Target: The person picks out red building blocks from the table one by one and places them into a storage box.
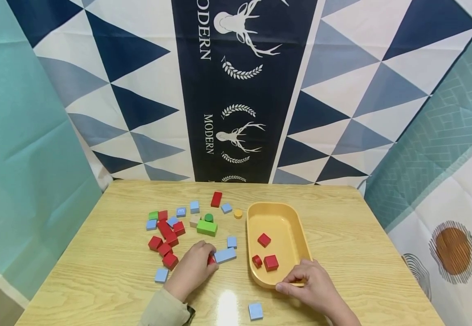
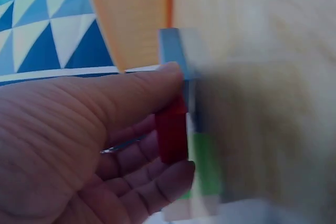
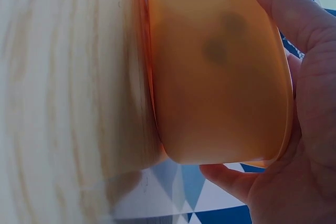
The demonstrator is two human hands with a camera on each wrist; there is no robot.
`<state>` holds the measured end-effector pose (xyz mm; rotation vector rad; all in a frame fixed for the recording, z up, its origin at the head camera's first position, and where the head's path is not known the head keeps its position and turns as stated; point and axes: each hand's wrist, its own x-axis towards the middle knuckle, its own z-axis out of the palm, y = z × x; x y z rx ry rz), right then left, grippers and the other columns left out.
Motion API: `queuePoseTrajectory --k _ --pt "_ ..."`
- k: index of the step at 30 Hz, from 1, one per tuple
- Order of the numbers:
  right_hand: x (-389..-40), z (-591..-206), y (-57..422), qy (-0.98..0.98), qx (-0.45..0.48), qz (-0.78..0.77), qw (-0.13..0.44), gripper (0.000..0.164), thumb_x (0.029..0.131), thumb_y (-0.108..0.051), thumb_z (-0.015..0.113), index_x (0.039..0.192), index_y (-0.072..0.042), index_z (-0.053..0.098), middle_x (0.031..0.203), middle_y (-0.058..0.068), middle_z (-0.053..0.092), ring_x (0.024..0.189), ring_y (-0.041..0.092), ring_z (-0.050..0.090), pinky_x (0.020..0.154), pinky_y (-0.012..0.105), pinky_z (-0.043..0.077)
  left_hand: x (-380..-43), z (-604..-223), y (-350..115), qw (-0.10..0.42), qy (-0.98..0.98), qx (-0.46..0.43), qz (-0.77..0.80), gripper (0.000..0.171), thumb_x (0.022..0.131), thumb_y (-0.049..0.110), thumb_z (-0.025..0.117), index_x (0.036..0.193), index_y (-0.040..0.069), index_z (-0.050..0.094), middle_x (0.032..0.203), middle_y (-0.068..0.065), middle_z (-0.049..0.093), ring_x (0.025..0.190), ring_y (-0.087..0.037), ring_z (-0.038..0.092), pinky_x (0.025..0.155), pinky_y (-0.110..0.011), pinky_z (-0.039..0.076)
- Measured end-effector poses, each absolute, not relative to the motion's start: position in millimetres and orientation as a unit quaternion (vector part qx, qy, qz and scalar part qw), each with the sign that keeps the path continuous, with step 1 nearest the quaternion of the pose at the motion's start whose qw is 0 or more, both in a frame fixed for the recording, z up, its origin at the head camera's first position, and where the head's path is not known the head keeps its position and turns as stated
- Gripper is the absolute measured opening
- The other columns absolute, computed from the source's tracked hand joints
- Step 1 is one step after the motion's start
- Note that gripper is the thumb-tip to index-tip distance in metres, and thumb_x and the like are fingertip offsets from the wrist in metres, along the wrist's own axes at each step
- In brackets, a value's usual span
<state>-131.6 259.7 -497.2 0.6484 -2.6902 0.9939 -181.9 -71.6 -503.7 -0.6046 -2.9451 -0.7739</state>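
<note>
My left hand (image 1: 195,266) pinches a red block (image 2: 171,132) between thumb and fingertips, low over the table beside a long blue block (image 1: 225,255). In the head view most of that red block is hidden by the hand. The near right corner of a yellow tray (image 1: 252,267) is held by my right hand (image 1: 311,286), with the thumb at its near side. Inside the tray lie a red cube (image 1: 271,262), a small red round block (image 1: 257,261) and another red block (image 1: 264,240). The right wrist view shows the tray's outer wall (image 3: 220,103) close up.
Left of the tray, several red blocks (image 1: 165,228) lie in a loose cluster with blue ones. A green block (image 1: 207,227), a yellow disc (image 1: 238,213) and a red bar (image 1: 216,199) lie farther back. One blue block (image 1: 255,311) sits near the front edge.
</note>
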Motion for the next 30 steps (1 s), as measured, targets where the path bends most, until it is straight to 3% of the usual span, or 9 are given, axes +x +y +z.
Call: queuePoseTrajectory --k 8,15,22,30 --pt "-132 -497 261 -0.911 0.219 0.332 0.106 0.015 0.073 -0.054 0.081 0.068 -0.047 0.068 0.066 -0.031 0.059 0.064 0.003 0.047 0.061 0.024 0.035 -182 -466 -25 0.062 -0.919 -0.278 -0.271 0.04 0.087 0.029 0.076 0.121 0.011 0.065 0.115 -0.002 0.062 0.105 -0.013 0.053 0.091 -0.034 0.052" --pt "-131 -498 257 -0.91 0.221 0.338 0.096 0.015 0.073 -0.053 0.081 0.068 -0.045 0.069 0.065 -0.031 0.059 0.065 0.004 0.047 0.06 0.022 0.036 -182 -467 18 0.078 -0.906 -0.354 -0.219 0.032 0.09 0.025 0.074 0.12 0.017 0.065 0.114 0.005 0.061 0.105 -0.008 0.049 0.092 -0.026 0.05" --pt "-131 -496 259 -0.906 0.236 0.329 0.126 0.016 0.073 -0.049 0.083 0.067 -0.045 0.068 0.066 -0.034 0.057 0.062 0.003 0.046 0.058 0.021 0.035 -182 -470 22 0.105 -0.901 -0.357 -0.224 0.038 0.087 0.029 0.076 0.121 0.017 0.063 0.118 0.004 0.059 0.109 -0.008 0.048 0.094 -0.027 0.049" --pt "-132 -498 258 -0.899 0.251 0.332 0.141 0.016 0.073 -0.047 0.084 0.068 -0.045 0.069 0.067 -0.035 0.058 0.062 0.003 0.045 0.058 0.021 0.033 -176 -475 14 0.118 -0.892 -0.375 -0.224 0.034 0.089 0.033 0.075 0.116 0.015 0.065 0.114 0.004 0.059 0.107 -0.008 0.049 0.093 -0.027 0.05"
